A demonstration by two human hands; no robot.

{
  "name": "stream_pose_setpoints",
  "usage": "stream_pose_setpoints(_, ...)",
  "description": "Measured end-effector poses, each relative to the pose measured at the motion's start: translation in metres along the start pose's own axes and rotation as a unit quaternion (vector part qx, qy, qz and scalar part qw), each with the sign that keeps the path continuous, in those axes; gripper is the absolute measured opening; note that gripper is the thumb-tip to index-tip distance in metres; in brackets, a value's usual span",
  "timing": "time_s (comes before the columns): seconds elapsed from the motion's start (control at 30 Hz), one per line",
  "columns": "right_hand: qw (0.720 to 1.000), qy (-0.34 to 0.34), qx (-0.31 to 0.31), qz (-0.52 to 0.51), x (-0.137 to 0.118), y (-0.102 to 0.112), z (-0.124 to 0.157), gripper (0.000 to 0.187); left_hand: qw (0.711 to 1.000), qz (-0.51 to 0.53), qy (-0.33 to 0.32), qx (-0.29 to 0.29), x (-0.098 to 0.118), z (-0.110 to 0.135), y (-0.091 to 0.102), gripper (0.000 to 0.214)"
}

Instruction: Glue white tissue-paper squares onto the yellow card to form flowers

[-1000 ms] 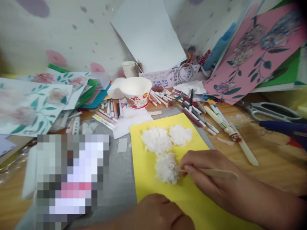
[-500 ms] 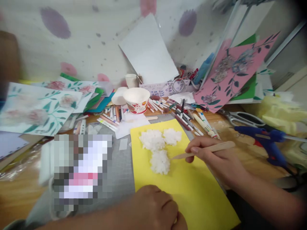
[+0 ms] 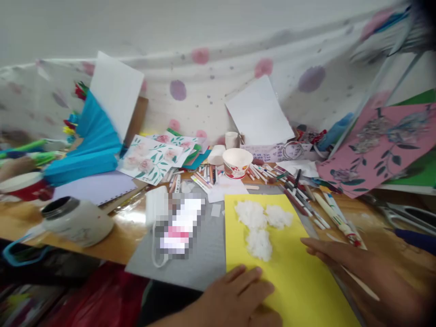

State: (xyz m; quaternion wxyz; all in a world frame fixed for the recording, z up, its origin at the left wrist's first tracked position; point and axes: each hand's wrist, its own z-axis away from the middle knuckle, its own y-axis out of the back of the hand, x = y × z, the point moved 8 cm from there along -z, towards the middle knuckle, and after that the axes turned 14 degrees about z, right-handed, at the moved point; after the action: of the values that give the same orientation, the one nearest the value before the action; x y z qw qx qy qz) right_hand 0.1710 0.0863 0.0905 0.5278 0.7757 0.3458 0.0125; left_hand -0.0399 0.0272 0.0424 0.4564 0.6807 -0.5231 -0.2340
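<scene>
White fluffy clumps (image 3: 259, 245), three in all, sit on the upper part of a yellow sheet of paper (image 3: 293, 286). My left hand (image 3: 240, 297) rests on the sheet's lower left edge, fingers spread and holding nothing. At the sheet's right edge is my right hand (image 3: 368, 268), its fingers stretched forward with a flat wooden stick (image 3: 361, 284) held slantwise between them. The stick is apart from the clumps, and part of it is hidden by the fingers. A grey mat (image 3: 200, 270) lies under the paper.
Left of the paper lie a phone with a pixelated screen (image 3: 184, 227) and a face mask (image 3: 156, 206). Behind are a paper bowl (image 3: 237, 164), scattered markers and flower pictures (image 3: 150, 159). An open-mouthed jar (image 3: 78, 222) stands left; scissors (image 3: 405, 215) and a blue glue gun (image 3: 417, 238) are right.
The view has swung left, bringing the jar and blue paper into sight. My right hand has drawn back from the clumps with the stick. My left hand's fingers have spread out.
</scene>
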Motion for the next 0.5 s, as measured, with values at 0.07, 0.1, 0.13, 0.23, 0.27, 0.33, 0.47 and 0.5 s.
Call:
stream_pose_setpoints(0.07, 0.999, 0.027, -0.011, 0.026, -0.002, -0.002, 0.004, 0.037, 0.999, -0.016, 0.026, 0.027, -0.001, 0.006, -0.007, 0.026)
stream_pose_setpoints(0.1, 0.998, 0.035, -0.016, 0.048, -0.002, -0.003, 0.007, 0.035, 0.999, -0.025, 0.039, 0.024, -0.003, 0.008, -0.013, 0.033)
stream_pose_setpoints(0.13, 0.996, 0.037, -0.019, 0.073, -0.001, -0.005, 0.009, 0.033, 0.998, -0.035, 0.045, 0.016, -0.004, 0.010, -0.018, 0.037)
stream_pose_setpoints(0.23, 0.986, 0.043, -0.043, 0.152, 0.003, -0.016, 0.016, 0.030, 0.997, -0.068, 0.026, 0.003, -0.002, 0.013, -0.025, 0.037)
stream_pose_setpoints(0.27, 0.982, 0.043, -0.053, 0.175, 0.006, -0.021, 0.018, 0.029, 0.997, -0.078, 0.013, -0.002, 0.000, 0.013, -0.024, 0.033)
stream_pose_setpoints(0.33, 0.975, 0.038, -0.079, 0.206, 0.013, -0.030, 0.022, 0.029, 0.995, -0.092, -0.012, -0.024, 0.004, 0.013, -0.020, 0.025)
stream_pose_setpoints(0.47, 0.964, 0.018, -0.148, 0.220, 0.019, -0.044, 0.028, 0.031, 0.994, -0.098, -0.026, -0.040, 0.009, 0.014, -0.006, 0.022)
stream_pose_setpoints(0.5, 0.962, 0.016, -0.162, 0.217, 0.018, -0.046, 0.030, 0.031, 0.994, -0.098, -0.026, -0.034, 0.010, 0.014, -0.002, 0.021)
